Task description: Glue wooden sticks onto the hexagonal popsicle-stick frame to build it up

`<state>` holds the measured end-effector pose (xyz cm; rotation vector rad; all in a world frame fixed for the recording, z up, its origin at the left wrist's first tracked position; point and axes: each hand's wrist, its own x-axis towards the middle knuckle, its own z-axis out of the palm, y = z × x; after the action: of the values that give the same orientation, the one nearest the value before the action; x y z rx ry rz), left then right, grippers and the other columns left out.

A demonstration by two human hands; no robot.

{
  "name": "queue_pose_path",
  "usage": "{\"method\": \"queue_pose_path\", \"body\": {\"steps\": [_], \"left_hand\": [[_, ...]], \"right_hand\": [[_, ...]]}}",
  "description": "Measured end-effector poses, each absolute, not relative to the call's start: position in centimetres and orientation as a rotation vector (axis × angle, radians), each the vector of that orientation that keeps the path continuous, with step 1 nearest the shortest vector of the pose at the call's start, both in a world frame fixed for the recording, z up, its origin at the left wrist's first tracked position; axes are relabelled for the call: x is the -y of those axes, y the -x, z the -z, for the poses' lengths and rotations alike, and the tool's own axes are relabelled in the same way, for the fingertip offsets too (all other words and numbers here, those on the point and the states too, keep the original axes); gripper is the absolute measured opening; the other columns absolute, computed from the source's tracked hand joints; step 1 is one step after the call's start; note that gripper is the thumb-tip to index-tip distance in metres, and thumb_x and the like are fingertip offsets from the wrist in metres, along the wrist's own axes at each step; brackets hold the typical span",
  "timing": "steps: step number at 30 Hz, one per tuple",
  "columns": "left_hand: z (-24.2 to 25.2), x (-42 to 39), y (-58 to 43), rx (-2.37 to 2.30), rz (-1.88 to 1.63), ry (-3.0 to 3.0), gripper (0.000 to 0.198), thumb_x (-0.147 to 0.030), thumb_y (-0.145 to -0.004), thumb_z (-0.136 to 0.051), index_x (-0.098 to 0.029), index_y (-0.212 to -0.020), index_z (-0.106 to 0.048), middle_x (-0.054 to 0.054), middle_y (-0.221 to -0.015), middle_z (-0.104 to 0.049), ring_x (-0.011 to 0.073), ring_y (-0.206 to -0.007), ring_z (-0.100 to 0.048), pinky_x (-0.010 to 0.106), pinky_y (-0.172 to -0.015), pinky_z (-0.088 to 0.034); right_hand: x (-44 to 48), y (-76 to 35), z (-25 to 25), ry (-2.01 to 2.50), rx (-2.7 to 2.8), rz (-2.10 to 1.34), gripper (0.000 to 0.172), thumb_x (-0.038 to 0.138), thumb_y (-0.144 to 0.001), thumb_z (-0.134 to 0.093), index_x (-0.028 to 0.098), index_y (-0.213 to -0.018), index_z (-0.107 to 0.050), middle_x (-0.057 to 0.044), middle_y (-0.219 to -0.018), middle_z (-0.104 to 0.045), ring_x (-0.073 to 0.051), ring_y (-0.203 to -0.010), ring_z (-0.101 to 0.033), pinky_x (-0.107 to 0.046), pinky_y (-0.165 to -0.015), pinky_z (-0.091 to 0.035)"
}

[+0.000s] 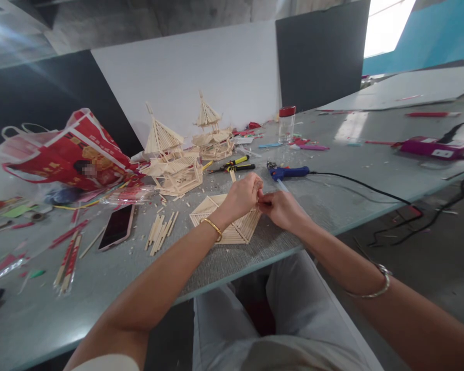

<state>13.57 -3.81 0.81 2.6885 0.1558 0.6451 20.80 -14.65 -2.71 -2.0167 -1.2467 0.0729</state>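
A flat hexagonal panel of thin wooden sticks [236,233] lies near the table's front edge. Over its right part my left hand [244,196] is closed, its fingertips meeting those of my right hand [280,207]. My right hand is pinched shut too, at the panel's right edge. Whatever is between the fingers is too small or hidden to make out. A short wooden stick [232,175] shows just behind my left hand; whether it is held I cannot tell. Beyond my right hand rests a blue glue gun [293,171] with a black cord. Short loose sticks [161,234] lie left of the panel.
Two pavilion models of sticks, a nearer one [174,170] and a farther one [212,136], stand behind. Yellow-and-black pliers [235,165] lie by them. Leftward are a phone [117,226], wrapped chopsticks [67,263] and a red bag [81,154]. A red-lidded jar [286,126] stands further back.
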Motion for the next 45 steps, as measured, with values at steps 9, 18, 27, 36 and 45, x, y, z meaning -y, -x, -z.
{"method": "queue_pose_path", "body": {"steps": [9,18,27,36,45], "left_hand": [[-0.8,3.85,-13.73,-0.173,-0.649,-2.701,0.019,-0.023,-0.09,-0.034,-0.018,-0.077,-0.047,-0.001,-0.07,-0.063,0.0112,-0.065,-0.057,0.023,-0.065,-0.041],[-0.77,3.85,-13.62,-0.164,-0.653,-2.678,0.02,-0.025,-0.091,-0.033,-0.018,-0.079,-0.047,-0.001,-0.069,-0.062,0.0111,-0.065,-0.057,0.023,-0.064,-0.041],[-0.76,3.89,-13.68,-0.169,-0.664,-2.675,0.02,-0.025,-0.091,-0.033,-0.018,-0.079,-0.048,-0.001,-0.069,-0.062,0.0111,-0.065,-0.057,0.023,-0.065,-0.042],[-0.72,3.89,-13.71,-0.18,-0.66,-2.691,0.02,-0.026,-0.091,-0.033,-0.018,-0.081,-0.048,0.001,-0.071,-0.063,0.0124,-0.066,-0.058,0.024,-0.066,-0.042],[-0.86,4.04,-13.67,-0.2,-0.647,-2.683,0.02,-0.024,-0.091,-0.034,-0.018,-0.078,-0.048,-0.001,-0.069,-0.062,0.0112,-0.065,-0.057,0.023,-0.064,-0.042]], "right_hand": [[14.7,-20.82,2.62,2.01,1.249,-0.068,0.02,0.021,-0.07,-0.05,0.012,-0.057,-0.062,0.002,-0.05,-0.035,-0.009,-0.051,-0.034,-0.023,-0.049,-0.024],[14.56,-21.0,2.9,1.992,1.26,-0.061,0.019,0.02,-0.07,-0.051,0.012,-0.054,-0.059,0.001,-0.049,-0.036,-0.01,-0.051,-0.035,-0.025,-0.049,-0.024],[14.42,-21.2,3.25,1.977,1.264,-0.048,0.021,0.019,-0.071,-0.05,0.012,-0.053,-0.058,0.0,-0.049,-0.039,-0.01,-0.051,-0.035,-0.026,-0.048,-0.023],[14.45,-21.07,3.08,1.967,1.255,-0.067,0.021,0.019,-0.07,-0.051,0.015,-0.05,-0.052,0.0,-0.049,-0.039,-0.011,-0.05,-0.038,-0.026,-0.047,-0.022],[14.47,-21.04,2.94,1.983,1.237,-0.079,0.022,0.02,-0.07,-0.053,0.015,-0.049,-0.055,0.001,-0.049,-0.037,-0.011,-0.05,-0.039,-0.026,-0.048,-0.022]]}}
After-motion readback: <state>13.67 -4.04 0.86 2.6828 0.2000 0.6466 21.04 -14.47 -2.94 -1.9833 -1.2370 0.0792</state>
